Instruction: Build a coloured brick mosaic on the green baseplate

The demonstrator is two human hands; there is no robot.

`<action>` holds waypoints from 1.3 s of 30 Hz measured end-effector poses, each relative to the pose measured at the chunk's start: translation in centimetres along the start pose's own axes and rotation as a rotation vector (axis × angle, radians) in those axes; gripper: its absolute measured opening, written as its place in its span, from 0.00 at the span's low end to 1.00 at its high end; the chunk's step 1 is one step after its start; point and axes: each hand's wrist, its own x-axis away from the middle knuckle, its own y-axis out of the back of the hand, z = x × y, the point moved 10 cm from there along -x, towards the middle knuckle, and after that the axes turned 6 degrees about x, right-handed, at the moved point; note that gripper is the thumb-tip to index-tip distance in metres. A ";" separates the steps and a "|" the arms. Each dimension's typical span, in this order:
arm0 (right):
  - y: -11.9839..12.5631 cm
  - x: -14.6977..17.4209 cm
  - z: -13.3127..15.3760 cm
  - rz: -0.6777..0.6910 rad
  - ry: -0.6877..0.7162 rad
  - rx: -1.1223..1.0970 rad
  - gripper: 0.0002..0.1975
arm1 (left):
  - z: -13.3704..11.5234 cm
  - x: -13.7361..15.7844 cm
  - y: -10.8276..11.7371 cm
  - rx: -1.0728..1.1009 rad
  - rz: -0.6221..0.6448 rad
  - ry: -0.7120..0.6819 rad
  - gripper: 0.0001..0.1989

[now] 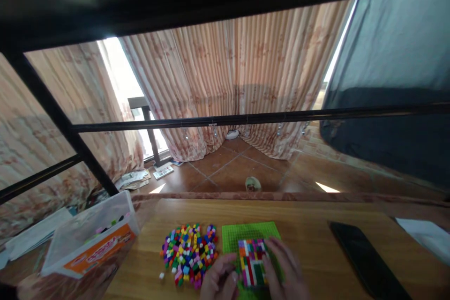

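Observation:
A green studded baseplate [230, 234] lies on the wooden table, carrying a block of small multicoloured bricks [251, 262] built up in rows. At the left edge of this block, my left hand [221, 279] is closed, its thumb and fingertips drawn together; whatever they may pinch is too small to make out. My right hand [286, 269] is open, with fingers stretched out over the block's right edge and slightly blurred. To the left of the baseplate is a loose pile of small coloured bricks [190, 253], and one white brick [161, 275] lies apart from it.
A clear plastic box [91, 234] with an orange label stands at the left, a few bricks inside. On the right of the table [309, 225] lies a black phone [365, 258]. Black metal bars [197, 123] cross in front, with curtains [211, 70] behind.

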 end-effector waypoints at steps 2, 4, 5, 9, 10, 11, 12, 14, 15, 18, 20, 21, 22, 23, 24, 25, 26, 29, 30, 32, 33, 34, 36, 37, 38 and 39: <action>0.3 0.8 4.2 0.101 0.203 0.047 0.16 | -2.1 0.4 -1.9 0.041 0.078 0.001 0.30; 1.0 1.4 7.0 0.153 0.241 0.014 0.14 | -4.0 0.9 -3.3 0.084 0.101 0.013 0.29; 1.2 1.5 7.9 0.177 0.225 -0.008 0.13 | -4.6 1.2 -4.2 0.082 0.139 0.040 0.28; 0.6 2.0 8.1 0.314 0.031 -0.084 0.12 | -5.1 1.7 -5.8 0.025 0.204 0.108 0.29; 0.5 2.0 7.8 0.330 -0.002 -0.094 0.12 | -4.9 1.7 -5.9 0.011 0.204 0.119 0.29; 0.4 2.0 7.6 0.341 -0.020 -0.100 0.12 | -4.6 1.7 -6.0 0.003 0.201 0.127 0.29; 0.5 1.9 7.4 0.346 -0.024 -0.101 0.11 | -4.4 1.6 -6.0 -0.002 0.196 0.134 0.28; 0.6 1.4 7.0 0.339 -0.015 -0.089 0.10 | -4.0 1.4 -5.9 -0.016 0.180 0.132 0.26; 0.8 1.0 6.8 0.331 -0.005 -0.075 0.09 | -3.9 1.2 -5.7 -0.038 0.167 0.122 0.25; 1.4 -0.2 6.0 0.275 0.021 0.005 0.08 | -3.9 0.7 -4.2 -0.171 0.064 0.033 0.20; 1.8 -1.0 5.4 0.236 0.031 0.070 0.07 | -4.1 0.6 -2.6 -0.261 -0.047 -0.050 0.17; 1.8 -1.3 5.2 0.222 0.036 0.098 0.07 | -4.2 0.7 -1.8 -0.299 -0.092 -0.085 0.16; 1.9 -1.5 5.1 0.213 0.043 0.120 0.07 | -4.2 0.8 -1.3 -0.333 -0.121 -0.113 0.16; 1.8 -1.6 5.0 0.212 0.055 0.135 0.07 | -4.3 0.9 -1.0 -0.367 -0.135 -0.133 0.15; 1.6 -1.8 5.1 0.216 0.068 0.144 0.06 | -4.3 0.9 -1.0 -0.401 -0.130 -0.146 0.16; 1.3 -1.8 5.1 0.224 0.080 0.149 0.06 | -4.5 0.9 -1.2 -0.434 -0.118 -0.157 0.16; 1.0 -1.9 5.1 0.236 0.088 0.151 0.06 | -4.6 0.8 -1.5 -0.461 -0.099 -0.168 0.17; -0.1 -1.9 4.7 0.283 0.085 0.157 0.07 | -5.3 0.5 -2.9 -0.508 -0.040 -0.212 0.19; -0.4 -1.8 4.5 0.294 0.078 0.158 0.06 | -5.4 0.4 -3.2 -0.514 -0.033 -0.229 0.20; -1.0 -1.9 3.9 0.312 0.055 0.153 0.06 | -5.5 0.3 -3.5 -0.522 -0.030 -0.252 0.23; -1.3 -1.9 3.6 0.319 0.041 0.144 0.05 | -5.5 0.3 -3.5 -0.525 -0.035 -0.257 0.23; -1.5 -1.9 3.4 0.327 0.023 0.135 0.05 | -5.4 0.3 -3.4 -0.527 -0.037 -0.259 0.24; -1.8 -2.1 3.0 0.336 -0.018 0.115 0.04 | -5.2 0.3 -3.4 -0.532 -0.038 -0.258 0.24; -1.9 -2.1 2.8 0.338 -0.038 0.105 0.05 | -5.1 0.4 -3.3 -0.533 -0.039 -0.257 0.24; -2.0 -2.2 2.7 0.340 -0.057 0.094 0.05 | -5.1 0.4 -3.3 -0.532 -0.042 -0.258 0.24; -2.1 -2.3 2.6 0.345 -0.076 0.081 0.06 | -5.1 0.5 -3.3 -0.532 -0.044 -0.259 0.24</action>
